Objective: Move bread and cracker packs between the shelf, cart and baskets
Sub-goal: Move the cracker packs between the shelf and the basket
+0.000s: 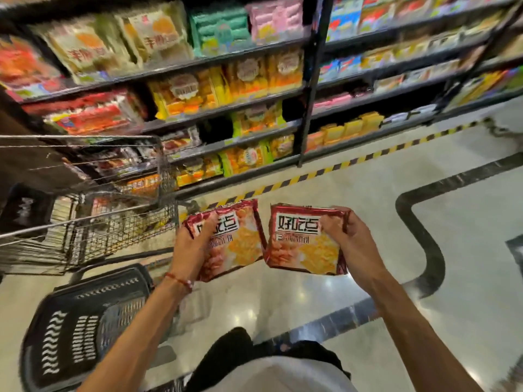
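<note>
Head view, near to far.

1. Both bare forearms reach forward from the bottom edge. A red cord bracelet [179, 280] sits on the left wrist.
2. Lower left, on the floor [467, 222]: a black plastic basket [56, 335] with slotted walls, beside the left forearm. Its contents cannot be made out (motion blur).
3. Left hand [192, 250]: fingers curled under and thumb across the front of the left cracker pack [243, 244], gripping it by its left edge. The pack is red with white and yellow print, and is tilted.
4. Right hand [351, 241]: gripping the right cracker pack [300, 250] by its right edge, thumb on the printed face. It has the same design as the other.
5. The two packs are held side by side in the air above the floor, their inner edges touching or very nearly so. Neither is in the basket, in the cart or on the shelf.
6. Left of the hands: a wire cart [119, 230] with goods inside, too blurred to identify.
7. Beyond: yellow-and-black striped floor tape [319, 171] runs along the base of the shelf [232, 106].
8. The shelf has several tiers stocked with orange, yellow, red, green and pink packs, with a few dark gaps.
</note>
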The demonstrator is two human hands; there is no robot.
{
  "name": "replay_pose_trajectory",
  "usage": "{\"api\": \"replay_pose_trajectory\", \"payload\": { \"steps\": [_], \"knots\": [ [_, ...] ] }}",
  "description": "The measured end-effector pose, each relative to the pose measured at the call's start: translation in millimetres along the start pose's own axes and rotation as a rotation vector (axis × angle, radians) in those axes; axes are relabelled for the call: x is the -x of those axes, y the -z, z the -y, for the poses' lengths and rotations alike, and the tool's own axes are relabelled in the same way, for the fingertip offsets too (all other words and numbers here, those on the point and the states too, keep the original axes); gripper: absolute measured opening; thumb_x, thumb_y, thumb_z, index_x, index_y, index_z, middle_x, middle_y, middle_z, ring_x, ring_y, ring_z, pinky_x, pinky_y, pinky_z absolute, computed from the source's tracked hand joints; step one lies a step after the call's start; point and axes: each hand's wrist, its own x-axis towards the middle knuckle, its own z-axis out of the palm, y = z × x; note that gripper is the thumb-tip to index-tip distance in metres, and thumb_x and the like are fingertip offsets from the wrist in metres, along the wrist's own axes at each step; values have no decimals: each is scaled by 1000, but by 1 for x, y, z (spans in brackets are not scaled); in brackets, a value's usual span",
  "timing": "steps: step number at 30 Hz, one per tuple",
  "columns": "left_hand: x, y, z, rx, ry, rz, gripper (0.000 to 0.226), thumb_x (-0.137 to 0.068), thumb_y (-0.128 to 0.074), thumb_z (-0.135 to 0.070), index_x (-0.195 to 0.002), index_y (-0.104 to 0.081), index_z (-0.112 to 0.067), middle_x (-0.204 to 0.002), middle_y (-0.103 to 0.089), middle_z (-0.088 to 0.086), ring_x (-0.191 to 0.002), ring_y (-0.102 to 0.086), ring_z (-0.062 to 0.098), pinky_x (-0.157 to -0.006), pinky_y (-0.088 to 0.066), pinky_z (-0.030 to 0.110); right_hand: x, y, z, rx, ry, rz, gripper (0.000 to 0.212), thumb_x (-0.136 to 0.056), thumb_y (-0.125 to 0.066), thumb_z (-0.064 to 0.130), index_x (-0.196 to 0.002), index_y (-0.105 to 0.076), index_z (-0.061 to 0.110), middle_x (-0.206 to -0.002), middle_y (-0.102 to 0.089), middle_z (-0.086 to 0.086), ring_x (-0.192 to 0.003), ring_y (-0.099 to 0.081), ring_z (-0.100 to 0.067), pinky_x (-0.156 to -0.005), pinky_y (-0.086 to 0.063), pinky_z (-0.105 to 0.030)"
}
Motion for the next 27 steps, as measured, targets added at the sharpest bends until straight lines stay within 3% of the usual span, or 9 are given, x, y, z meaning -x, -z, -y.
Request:
{"api": "replay_pose_trajectory", "payload": {
  "steps": [5,7,10,13,15,19,22,25,27],
  "knots": [
    [-57,-96,-37,-13,19,95,41,-95,-64,-43,-99,-67,-2,-63,-71,3,-39,-57,13,-35,-43,22,-59,66,10,-4,-18,-141,38,-102,-54,46,-128,-56,18,-115,-76,2,-101,-76,-15,-74,-62,-24],
    [-83,-135,-49,-9,35,140,47,-93,-66,-46,-104,-65,0,-67,-71,4,-39,-57,13,-35,-42,20,-87,90,17,-33,-44,-186,34,-106,-50,46,-128,-57,21,-113,-77,4,-97,-77,-13,-69,-61,-22],
    [-127,-197,-67,-6,43,203,32,-94,-67,-41,-94,-66,-8,-67,-73,4,-39,-58,10,-35,-44,21,-133,126,34,-84,-88,-235,30,-104,-51,48,-123,-61,27,-107,-79,4,-92,-78,-14,-67,-62,-25],
    [-179,-261,-87,8,44,282,17,-91,-71,-33,-92,-67,-16,-78,-78,1,-64,-74,15,-56,-61,28,-186,163,55,-130,-119,-195,26,-99,-66,33,-125,-63,27,-113,-79,2,-101,-78,-22,-83,-64,-41],
    [-211,-302,-102,-13,56,323,14,-88,-75,-27,-94,-66,-18,-78,-78,-3,-70,-75,12,-62,-63,27,-219,187,68,-131,-118,-172,39,-90,-77,20,-126,-63,24,-116,-78,0,-106,-76,-26,-90,-61,-46],
    [-266,-379,-137,-100,50,446,21,-78,-85,-10,-91,-69,-8,-71,-76,-2,-58,-68,17,-49,-55,23,-280,239,93,-124,-102,-251,64,-73,-85,24,-132,-60,17,-117,-78,-2,-106,-76,-25,-93,-61,-46],
    [-299,-435,-161,-133,55,511,42,-73,-88,-4,-109,-69,2,-81,-77,9,-53,-62,22,-45,-52,26,-320,282,109,-122,-82,-314,58,-76,-85,20,-130,-63,16,-114,-79,-1,-103,-77,-22,-89,-63,-41],
    [-325,-494,-180,-151,43,541,34,-75,-85,-2,-105,-70,-2,-78,-75,10,-49,-57,18,-44,-49,23,-360,325,122,-163,-59,-366,49,-79,-84,12,-124,-67,14,-109,-80,-1,-97,-78,-21,-79,-64,-32],
    [-339,-535,-191,-149,12,545,32,-76,-85,-1,-105,-71,-4,-78,-75,10,-55,-58,22,-46,-50,24,-389,357,125,-190,-58,-399,49,-74,-87,15,-120,-71,15,-109,-80,-4,-99,-78,-25,-86,-63,-41]
  ]
}}
